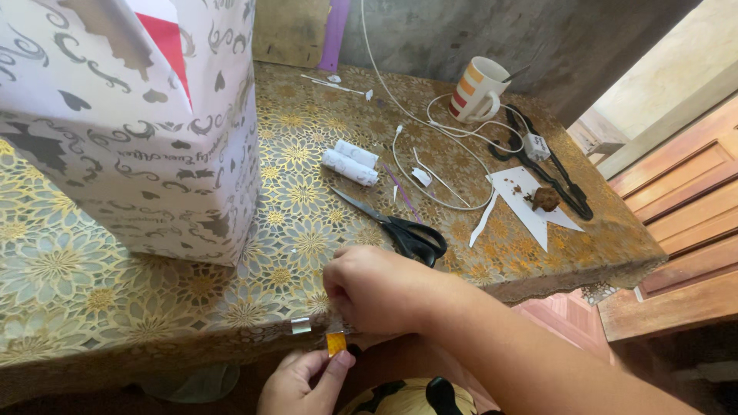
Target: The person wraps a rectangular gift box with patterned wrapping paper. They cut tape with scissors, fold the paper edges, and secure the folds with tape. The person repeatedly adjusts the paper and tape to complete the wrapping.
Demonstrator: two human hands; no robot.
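Observation:
My right hand [377, 288] is curled at the table's front edge, its fingertips pinching a strip of clear tape [301, 326] that sticks out toward the left. Just below it, my left hand [300, 380] pinches a small yellow-orange piece [336, 343] between thumb and finger, right under the right hand's fingers. Whether that piece is joined to the tape I cannot tell. A large gift-wrapped box [146, 131] in white paper with grey swirls and hearts stands at the left of the table [92, 284]. Black-handled scissors [400, 227] lie just beyond my right hand.
Two small white rolls [350, 163] lie mid-table. A striped mug [477, 91], white cables [442, 131], a black clothes hanger [550, 165] and white paper scraps with a brown lump [546, 200] sit at the right. Wooden boards [684, 230] lie past the table's right edge.

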